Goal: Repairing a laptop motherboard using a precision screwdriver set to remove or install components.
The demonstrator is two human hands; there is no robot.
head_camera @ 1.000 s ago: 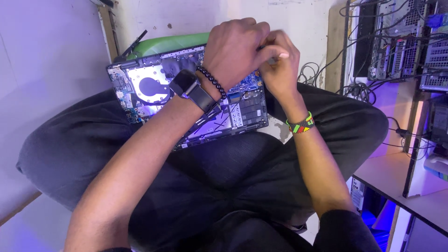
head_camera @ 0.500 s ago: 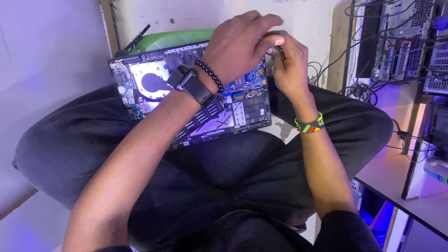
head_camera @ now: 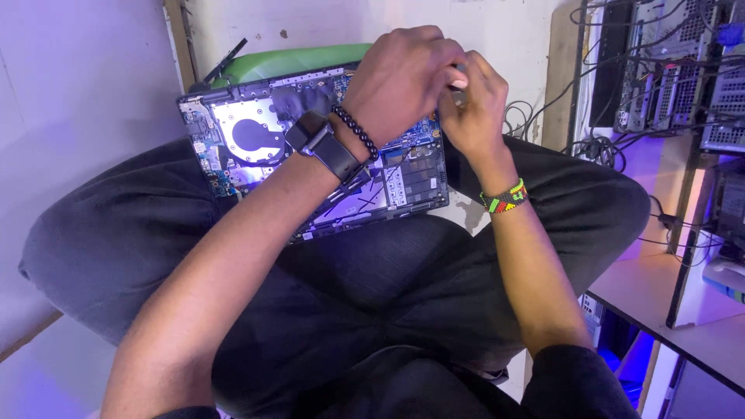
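An opened laptop [head_camera: 256, 140] with its bottom cover off lies across my crossed legs, its fan and circuit boards exposed. My left hand [head_camera: 403, 77], with a dark watch and a bead bracelet on the wrist, curls over the laptop's far right corner; what its fingers hold is hidden. My right hand [head_camera: 475, 112], wearing a colourful beaded wristband, presses against the left hand. It pinches a small grey tool [head_camera: 459, 95] between the fingers, right over that corner.
A green object [head_camera: 287, 60] sits behind the laptop against the white wall. Shelves of computer hardware [head_camera: 683, 70] and loose cables [head_camera: 590, 143] stand to the right. Below them is a white desk surface [head_camera: 660, 291]. A pale wall is at the left.
Both hands stay pressed together over the laptop's far right corner. The right hand has crept slightly up and towards the left hand.
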